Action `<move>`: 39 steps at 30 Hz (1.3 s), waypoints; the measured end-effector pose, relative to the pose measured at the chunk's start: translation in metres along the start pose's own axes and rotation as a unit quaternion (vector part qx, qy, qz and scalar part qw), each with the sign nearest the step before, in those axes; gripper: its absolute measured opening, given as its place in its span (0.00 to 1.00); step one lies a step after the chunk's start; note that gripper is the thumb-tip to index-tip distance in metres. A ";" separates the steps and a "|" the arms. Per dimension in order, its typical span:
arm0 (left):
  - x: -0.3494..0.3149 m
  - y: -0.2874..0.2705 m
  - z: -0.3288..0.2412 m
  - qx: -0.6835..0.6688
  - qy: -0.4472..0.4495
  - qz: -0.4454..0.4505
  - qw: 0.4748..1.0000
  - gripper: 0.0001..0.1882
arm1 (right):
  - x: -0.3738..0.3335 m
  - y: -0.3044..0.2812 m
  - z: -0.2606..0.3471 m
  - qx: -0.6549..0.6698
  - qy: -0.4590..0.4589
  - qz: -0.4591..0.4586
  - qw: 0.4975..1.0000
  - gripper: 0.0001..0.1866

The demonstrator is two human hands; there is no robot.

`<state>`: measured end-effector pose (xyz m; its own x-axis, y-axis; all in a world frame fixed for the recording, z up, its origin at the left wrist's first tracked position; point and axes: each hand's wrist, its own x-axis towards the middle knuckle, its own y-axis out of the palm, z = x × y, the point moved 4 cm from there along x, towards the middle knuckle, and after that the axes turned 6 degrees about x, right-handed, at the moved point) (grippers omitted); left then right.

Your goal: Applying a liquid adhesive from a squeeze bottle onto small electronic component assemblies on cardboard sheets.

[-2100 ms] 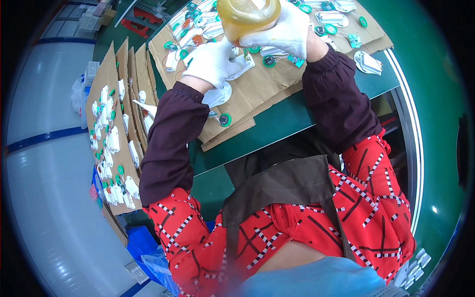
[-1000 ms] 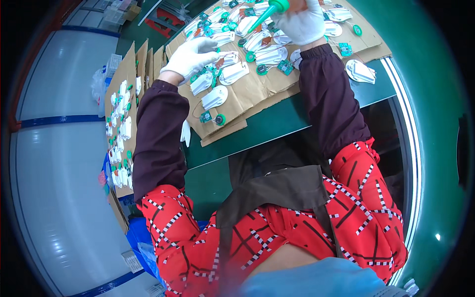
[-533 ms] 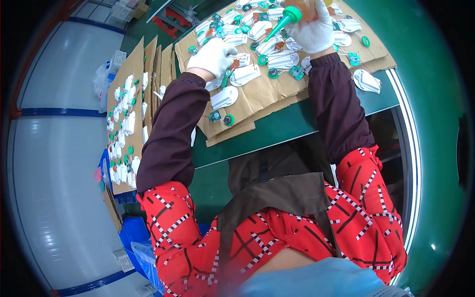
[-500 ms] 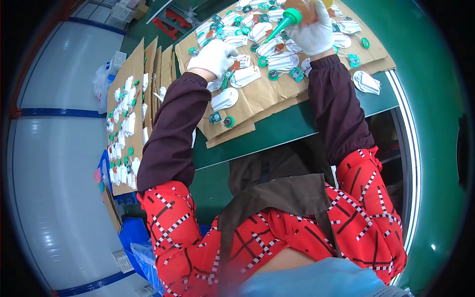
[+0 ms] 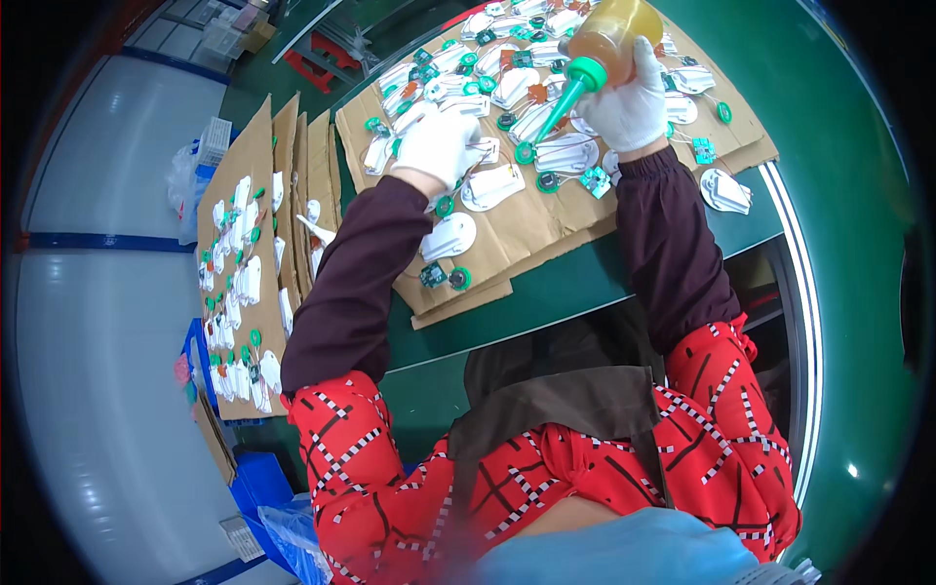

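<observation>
My right hand (image 5: 626, 109), in a white glove, is wrapped round a squeeze bottle (image 5: 616, 37) of amber liquid. The bottle is tipped, and its green nozzle (image 5: 570, 93) slants down to the left, its tip close above the white plastic parts (image 5: 567, 153). My left hand (image 5: 436, 148), gloved too, is low over the parts at the left of the cardboard, its fingers curled together. What they grip, if anything, is hidden. Beside it lies a white housing (image 5: 491, 187); a nearer one (image 5: 448, 237) has a small green circuit board (image 5: 433, 275) and a round black-and-green piece (image 5: 459, 279) wired to it.
Rows of similar wired parts cover the cardboard sheet (image 5: 526, 229) on the green table (image 5: 546, 302). One white part (image 5: 725, 190) sits on the table at the right, off the cardboard. More cardboard sheets (image 5: 283, 283) bearing parts stand to the left, above a blue bin (image 5: 261, 480).
My left hand has shifted nearer and right across the parts. My right hand still grips the bottle, which shows more fully now, its nozzle tip lower in the picture. The whole view has shifted slightly.
</observation>
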<state>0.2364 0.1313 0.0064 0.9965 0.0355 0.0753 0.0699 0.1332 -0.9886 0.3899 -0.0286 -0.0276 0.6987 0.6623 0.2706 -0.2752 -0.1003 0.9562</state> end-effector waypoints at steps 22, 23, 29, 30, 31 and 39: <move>-0.012 0.005 0.005 0.003 0.085 -0.106 0.991 0.05 | -0.003 0.021 -0.012 -0.036 -0.055 0.039 0.997 0.22; -0.009 0.003 0.006 0.002 0.083 -0.108 0.991 0.05 | -0.003 0.023 -0.013 -0.037 -0.054 0.040 0.997 0.22; 0.009 -0.003 0.020 -0.075 -0.027 -0.014 0.997 0.09 | -0.022 0.060 -0.030 -0.255 -0.118 -0.111 0.953 0.22; 0.010 -0.005 0.019 -0.083 -0.033 0.004 0.996 0.11 | -0.015 0.040 -0.025 -0.386 -0.100 -0.016 0.917 0.22; 0.011 -0.005 0.019 -0.084 -0.032 0.004 0.996 0.11 | -0.013 0.045 -0.029 -0.507 -0.077 0.078 0.855 0.23; 0.020 0.001 0.022 -0.066 -0.017 -0.018 0.998 0.12 | -0.031 0.051 -0.053 -0.614 -0.097 0.070 0.780 0.25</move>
<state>0.2551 0.1542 0.0098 0.9914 0.0663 0.1131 0.1131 0.0036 -0.9936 0.3196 -0.0145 0.0069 0.6592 0.5716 0.4886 -0.6997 0.7042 0.1201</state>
